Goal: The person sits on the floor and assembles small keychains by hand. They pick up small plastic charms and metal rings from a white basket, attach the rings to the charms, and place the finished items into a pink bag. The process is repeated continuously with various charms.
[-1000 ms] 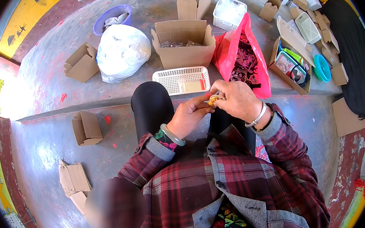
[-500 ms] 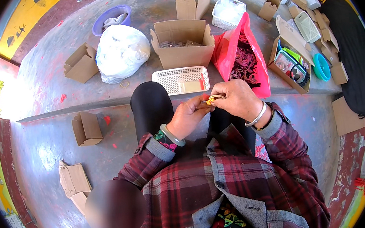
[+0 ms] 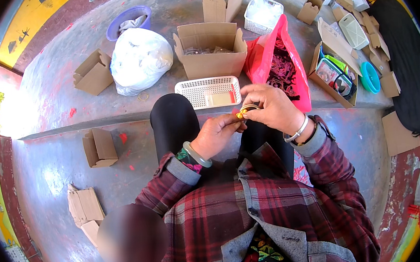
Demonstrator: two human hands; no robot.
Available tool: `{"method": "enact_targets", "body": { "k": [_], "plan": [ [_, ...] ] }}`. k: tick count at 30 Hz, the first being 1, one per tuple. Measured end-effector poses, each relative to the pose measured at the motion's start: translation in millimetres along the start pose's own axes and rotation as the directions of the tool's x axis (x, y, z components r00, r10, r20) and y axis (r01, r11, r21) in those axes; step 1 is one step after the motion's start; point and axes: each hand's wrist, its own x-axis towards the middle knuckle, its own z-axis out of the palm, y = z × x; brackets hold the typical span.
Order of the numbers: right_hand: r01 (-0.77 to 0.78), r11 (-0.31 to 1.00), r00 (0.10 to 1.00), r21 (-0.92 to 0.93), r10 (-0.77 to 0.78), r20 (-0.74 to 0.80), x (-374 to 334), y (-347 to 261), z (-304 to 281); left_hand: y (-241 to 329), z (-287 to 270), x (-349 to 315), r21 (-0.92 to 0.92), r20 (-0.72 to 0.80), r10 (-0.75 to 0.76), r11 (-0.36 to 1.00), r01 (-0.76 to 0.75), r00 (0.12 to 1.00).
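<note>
Between my hands, above my knees, is a small yellow piece (image 3: 241,114) with a thin pale loop (image 3: 251,107) beside it, like a bracelet; the exact kind is too small to tell. My left hand (image 3: 215,135) is closed, its thumb and fingers pinching the yellow piece from the left. On the other side, my right hand (image 3: 274,107) is closed at the thumb and index finger around the loop, other fingers raised. Just beyond the hands lies a white perforated plastic basket (image 3: 193,101) holding a flat pale-and-red item (image 3: 219,98).
Behind the basket stands an open cardboard box (image 3: 212,65). A stuffed white plastic bag (image 3: 141,59) is to its left, and a pink bag (image 3: 257,63) of dark reddish strands to its right. Farther right are a cardboard box (image 3: 335,91) of packages and a turquoise basket (image 3: 370,78).
My right hand has shifted slightly up and right, with its fingers lifted and more arched. More of the yellow piece shows. My left hand stays nearly in place.
</note>
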Motion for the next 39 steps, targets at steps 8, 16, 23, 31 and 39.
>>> {"method": "enact_targets", "body": {
  "k": [8, 16, 23, 31, 39],
  "plan": [
    [-0.347, 0.886, 0.930, 0.308, 0.283, 0.234, -1, -8, -6, 4, -5, 2, -0.024, 0.019, -0.079, 0.997, 0.079, 0.997],
    [-0.412, 0.759, 0.909, 0.503, 0.376, 0.177, 1, -8, -7, 13, -7, 2, 0.782, -0.347, 0.557, 0.616, -0.095, 0.755],
    [-0.369, 0.711, 0.925, 0.599, 0.344, 0.162, -3, -4, 4, 12, 4, -2, -0.099, -0.207, -0.010, 0.995, -0.010, 0.978],
    [-0.328, 0.521, 0.942, 0.788, 0.241, 0.233, -10, 10, 5, 16, 0, -5, -0.495, -0.035, -0.113, 0.865, 0.081, 0.993],
    [-0.264, 0.546, 0.964, 0.795, 0.145, 0.221, -15, 18, 5, 13, -2, -3, -0.449, -0.030, -0.062, 0.893, 0.042, 0.998]
  ]
}}
